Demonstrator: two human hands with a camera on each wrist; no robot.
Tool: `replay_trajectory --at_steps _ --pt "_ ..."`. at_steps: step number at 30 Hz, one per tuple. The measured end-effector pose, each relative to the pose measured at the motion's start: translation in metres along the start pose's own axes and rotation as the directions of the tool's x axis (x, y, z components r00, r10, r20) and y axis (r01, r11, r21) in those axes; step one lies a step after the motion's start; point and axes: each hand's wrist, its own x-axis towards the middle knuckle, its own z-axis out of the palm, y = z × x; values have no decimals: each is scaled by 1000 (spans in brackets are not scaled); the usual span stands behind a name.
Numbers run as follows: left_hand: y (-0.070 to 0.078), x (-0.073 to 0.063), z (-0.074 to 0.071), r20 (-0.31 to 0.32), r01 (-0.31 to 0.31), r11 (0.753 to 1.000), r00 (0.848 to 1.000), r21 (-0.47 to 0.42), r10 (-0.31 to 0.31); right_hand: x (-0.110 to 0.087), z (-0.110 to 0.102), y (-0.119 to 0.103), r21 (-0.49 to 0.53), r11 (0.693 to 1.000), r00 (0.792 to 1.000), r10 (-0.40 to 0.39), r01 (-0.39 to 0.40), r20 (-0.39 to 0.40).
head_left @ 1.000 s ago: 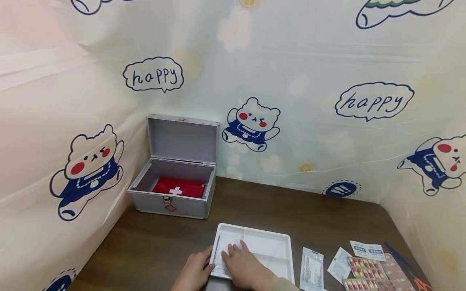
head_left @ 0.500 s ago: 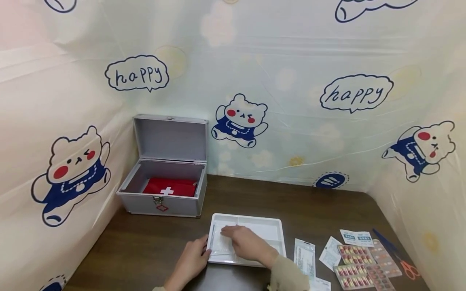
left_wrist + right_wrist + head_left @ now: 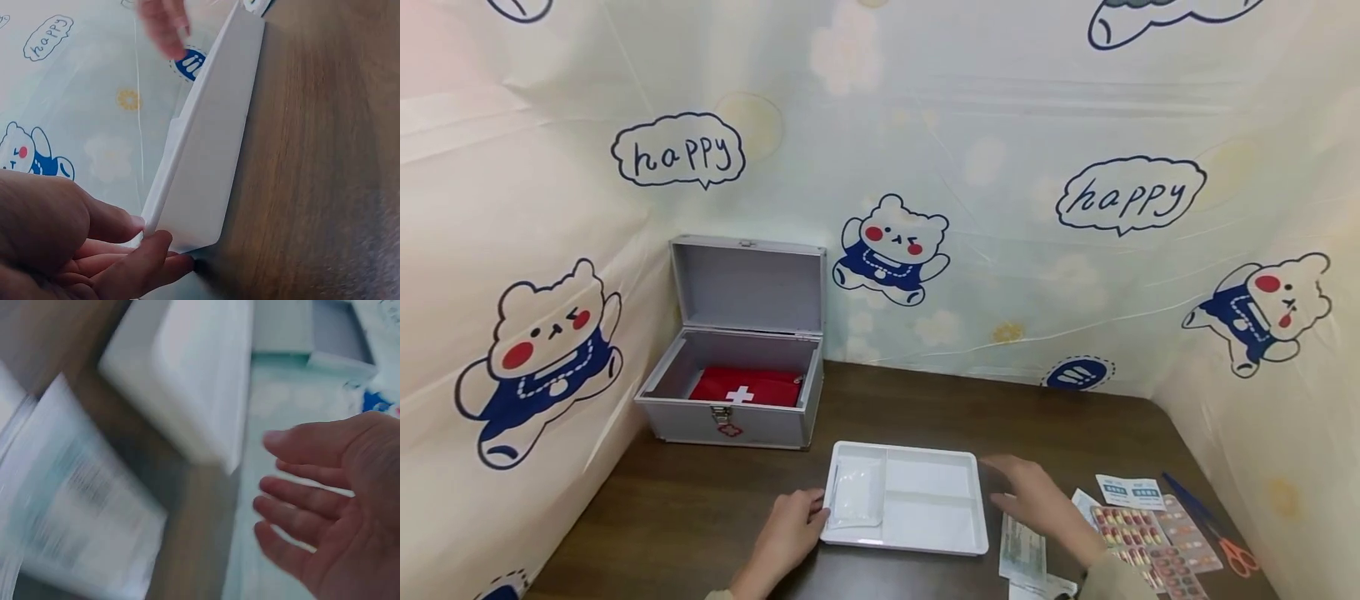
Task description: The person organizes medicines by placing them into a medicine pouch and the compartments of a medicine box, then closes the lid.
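Note:
A white divided tray (image 3: 934, 546) lies on the table in the head view, with a clear plastic packet (image 3: 859, 493) in its left compartment. My left hand (image 3: 790, 527) holds the tray's left edge; in the left wrist view the thumb and fingers (image 3: 153, 250) pinch the rim near a corner. To the right of the tray, my right hand (image 3: 1037, 496) is in the air with its fingers apart and nothing in them. Under it lies a flat printed packet (image 3: 1022, 552), partly covered by the hand in the head view and blurred in the right wrist view (image 3: 94, 506).
An open silver case (image 3: 730, 425) with a red white-cross pouch (image 3: 767, 390) stands at the back left. Capsule blister packs (image 3: 1127, 529), a small blue-and-white sachet strip (image 3: 1131, 492) and orange-handled scissors (image 3: 1236, 557) lie on the right. A printed curtain surrounds the table.
My right hand has left the packet in the left compartment and moved right, past the tray's edge. My left hand stays on the tray's left edge. The head view has shifted slightly.

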Motion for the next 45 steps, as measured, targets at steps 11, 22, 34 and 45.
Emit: replay_trajectory --at_steps 11,22,34,45 --pt "-1 8 0 -22 13 998 1000 59 -11 -17 21 41 -262 961 989 118 -91 87" --pt "-1 15 -3 -7 59 998 998 22 -59 -11 22 50 -208 978 999 40 -35 18" --pt "5 15 8 -17 9 1000 1000 -21 -9 -10 -35 48 -122 993 1000 -6 5 -3" --pt "5 16 13 -37 -60 998 998 -23 60 22 -69 4 -67 997 998 -22 27 63"
